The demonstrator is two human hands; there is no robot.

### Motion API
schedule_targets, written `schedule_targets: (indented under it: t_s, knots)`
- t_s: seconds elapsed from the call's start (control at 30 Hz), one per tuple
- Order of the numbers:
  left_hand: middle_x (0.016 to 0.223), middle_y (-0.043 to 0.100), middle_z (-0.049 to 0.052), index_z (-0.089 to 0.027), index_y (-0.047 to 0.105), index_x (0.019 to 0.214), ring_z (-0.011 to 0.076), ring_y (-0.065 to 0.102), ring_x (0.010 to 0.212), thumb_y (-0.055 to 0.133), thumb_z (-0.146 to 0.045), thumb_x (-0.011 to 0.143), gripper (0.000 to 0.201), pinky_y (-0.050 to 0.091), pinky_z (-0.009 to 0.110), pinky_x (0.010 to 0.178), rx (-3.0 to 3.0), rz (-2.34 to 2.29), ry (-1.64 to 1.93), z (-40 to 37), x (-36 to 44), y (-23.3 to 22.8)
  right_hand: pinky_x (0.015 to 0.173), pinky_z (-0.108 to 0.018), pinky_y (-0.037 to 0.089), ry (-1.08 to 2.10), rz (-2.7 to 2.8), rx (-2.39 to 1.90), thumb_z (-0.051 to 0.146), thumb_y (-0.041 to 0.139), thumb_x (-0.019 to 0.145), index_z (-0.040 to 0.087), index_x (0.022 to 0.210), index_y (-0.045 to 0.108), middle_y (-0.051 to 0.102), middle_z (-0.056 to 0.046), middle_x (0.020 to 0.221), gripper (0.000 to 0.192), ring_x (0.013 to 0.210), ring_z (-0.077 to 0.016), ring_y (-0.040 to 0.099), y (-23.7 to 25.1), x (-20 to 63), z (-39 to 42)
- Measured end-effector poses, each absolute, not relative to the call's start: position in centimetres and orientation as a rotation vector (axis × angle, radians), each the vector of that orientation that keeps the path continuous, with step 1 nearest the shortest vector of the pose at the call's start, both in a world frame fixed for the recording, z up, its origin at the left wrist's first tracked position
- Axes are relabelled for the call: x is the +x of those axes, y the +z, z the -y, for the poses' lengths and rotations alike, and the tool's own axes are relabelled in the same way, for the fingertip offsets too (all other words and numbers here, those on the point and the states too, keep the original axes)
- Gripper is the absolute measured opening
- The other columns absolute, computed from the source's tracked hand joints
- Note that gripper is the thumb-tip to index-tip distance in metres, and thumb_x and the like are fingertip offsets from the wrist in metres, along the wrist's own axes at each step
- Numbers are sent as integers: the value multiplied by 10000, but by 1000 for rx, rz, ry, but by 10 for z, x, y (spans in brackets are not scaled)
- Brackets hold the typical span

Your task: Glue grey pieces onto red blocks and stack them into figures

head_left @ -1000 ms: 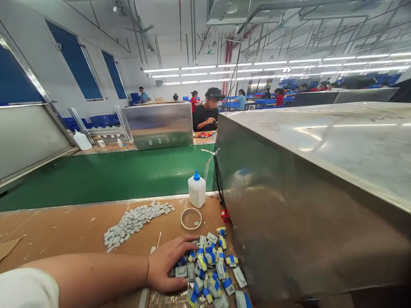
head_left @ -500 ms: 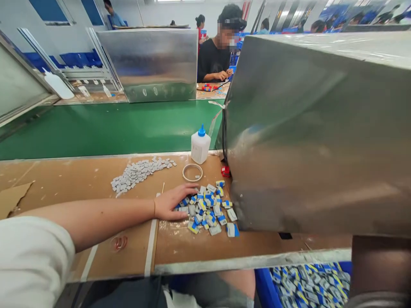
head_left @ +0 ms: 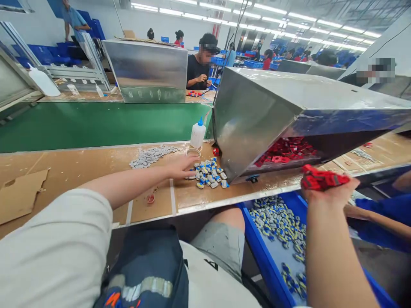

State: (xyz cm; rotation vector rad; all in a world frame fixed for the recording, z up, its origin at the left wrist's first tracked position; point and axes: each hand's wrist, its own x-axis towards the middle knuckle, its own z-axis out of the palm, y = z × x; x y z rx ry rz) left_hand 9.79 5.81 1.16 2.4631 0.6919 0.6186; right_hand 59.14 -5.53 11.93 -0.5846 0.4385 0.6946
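A: How is the left hand [head_left: 181,167] positioned?
B: The left hand is resting against the left edge of the pile of gray, blue and yellow pieces [head_left: 210,171], its thumb and fingers standing apart.
A: Which items are surrounding it?
B: The tape ring [head_left: 193,148] is lying just beyond its fingers. The white bottle [head_left: 198,136] is standing farther beyond. The loose light-gray parts [head_left: 152,156] are lying beyond it, to the left.
A: What is the right hand [head_left: 334,196] carrying?
B: The right hand is holding a cluster of red pieces [head_left: 321,177]. More red pieces are lying inside the metal housing [head_left: 257,115], beyond this hand and to its left. The blue bin [head_left: 260,248] is sitting lower, to its left, containing similar gray, blue and yellow pieces. A co-worker's arm [head_left: 379,217] is extending just to its right.
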Motion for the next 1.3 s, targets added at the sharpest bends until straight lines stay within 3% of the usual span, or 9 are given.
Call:
schedule_targets:
  t_s: [0.1, 0.17, 0.3, 0.4, 0.7, 0.9, 1.0, 1.13, 1.3]
  knots:
    - [1573, 635, 154, -239, 700, 1409, 326, 586, 1478, 685, -581, 986, 544, 443, 509, 1275, 2467, -704, 895, -37, 56, 60, 421, -281, 530, 842, -32, -824, 443, 471, 1017, 265, 662, 616, 611, -31, 541, 423, 486, -159, 680, 64, 529, 119]
    - [1358, 763, 125, -222, 754, 1303, 270, 712, 1254, 654, -546, 1014, 445, 557, 423, 1112, 2303, -830, 1107, -22, 20, 85, 386, -280, 517, 1150, 112, -953, 500, 594, 863, 250, 774, 656, 722, -48, 676, 273, 513, -184, 693, 29, 473, 145]
    - [934, 806, 86, -177, 793, 1022, 179, 728, 788, 711, -547, 955, 384, 549, 272, 688, 1704, -990, 1454, 0, -40, 100, 432, -276, 518, 1332, 752, -1043, 574, 718, 717, 260, 811, 574, 690, 18, 671, 358, 496, -155, 617, -8, 360, 143]
    - [800, 757, 78, -157, 763, 932, 155, 670, 636, 661, -588, 944, 443, 510, 264, 582, 1177, -911, 1541, 6, -65, 85, 530, -313, 564, 1313, 948, -1041, 603, 684, 734, 256, 874, 607, 725, -10, 772, 382, 602, -181, 661, -11, 294, 111]
    - [796, 696, 25, -188, 695, 1072, 114, 605, 586, 385, -527, 1070, 459, 443, 241, 539, 315, -751, 1959, 12, -146, 25, 928, -384, 531, 952, 1795, -1185, 348, 849, 625, 264, 954, 776, 738, -40, 1096, 348, 1016, -270, 671, -5, 227, 56]
    - [807, 685, 27, -203, 681, 1081, 118, 584, 584, 416, -595, 1052, 473, 422, 252, 534, 284, -615, 1974, 5, -175, 30, 765, -354, 513, 156, 2726, -1189, 577, 724, 919, 277, 1344, 743, 697, -100, 1463, 521, 986, -281, 760, 7, 232, 33]
    - [848, 695, 34, -217, 682, 1097, 121, 598, 617, 430, -630, 1044, 487, 437, 254, 555, 363, -488, 1920, -1, -165, 50, 858, -427, 549, -23, 2882, -1066, 719, 641, 967, 244, 1377, 740, 667, -150, 1521, 636, 1066, -345, 757, 19, 231, 17]
    - [940, 720, 54, -244, 705, 1104, 126, 612, 691, 386, -642, 1063, 511, 491, 262, 619, 531, -412, 1864, -10, -134, 74, 1023, -522, 544, -29, 2735, -1021, 635, 560, 1055, 208, 1385, 732, 660, -185, 1517, 567, 1237, -390, 698, 36, 209, 3]
    - [1155, 748, 85, -290, 725, 1188, 153, 648, 871, 368, -752, 1048, 601, 549, 288, 769, 930, -531, 1878, -25, -92, 82, 920, -384, 563, 332, 2403, -857, 502, 690, 1023, 230, 1496, 628, 658, -137, 1523, 549, 1019, -243, 725, 49, 147, 1]
